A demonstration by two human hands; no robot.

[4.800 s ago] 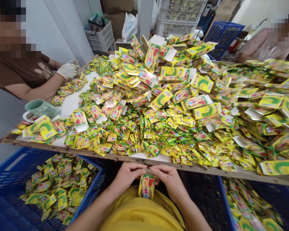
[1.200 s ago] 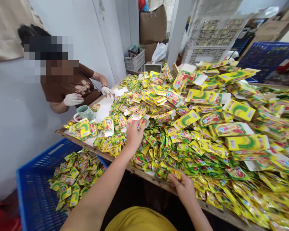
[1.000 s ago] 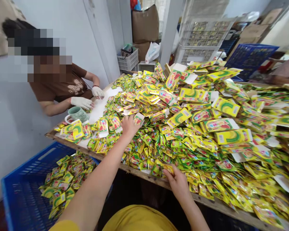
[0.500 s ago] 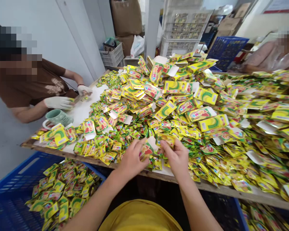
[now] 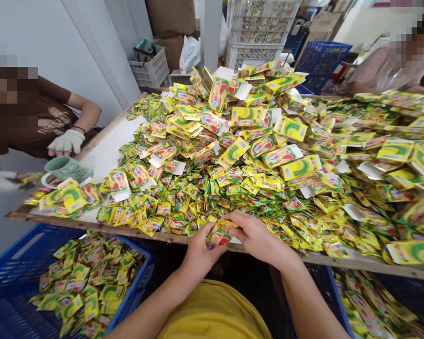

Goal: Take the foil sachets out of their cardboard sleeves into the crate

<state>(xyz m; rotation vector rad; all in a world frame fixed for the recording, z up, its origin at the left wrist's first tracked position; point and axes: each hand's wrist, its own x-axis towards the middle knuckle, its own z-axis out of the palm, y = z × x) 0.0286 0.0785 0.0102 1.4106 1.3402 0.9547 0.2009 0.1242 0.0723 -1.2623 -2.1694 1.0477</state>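
Left hand: the wearer's bare left hand (image 5: 199, 252), lower centre of the frame, fingers curled closed around a small printed carton.
Carton: yellow, green and red thin cardboard box (image 5: 218, 238) with a watermelon-style print, held tilted between the two hands, just in front of the table edge.
Right hand: the bare right hand (image 5: 256, 238) meets the carton's upper end, fingertips drawn narrow on a small glossy yellow sachet (image 5: 230, 224), mostly hidden by them.
Table: white top with a worn wooden rim (image 5: 108, 143), spanning the frame's middle.
Cartons heaped: a mound of yellow printed cardboard boxes (image 5: 233, 115), many with white flaps open, from centre to upper centre.
Sachets heaped: shiny green and yellow foil packets (image 5: 240, 195) in front of the boxes, near the hands.
Mug: pale green, lettered, white-handled cup (image 5: 68, 169), left of the frame, beside several cartons.
Crates: a blue plastic crate (image 5: 5, 301) at lower left and another blue crate (image 5: 337, 296) at lower right, both bearing printed packs.
Co-worker: at the left, one white-gloved hand (image 5: 66, 142) near the table's left edge.
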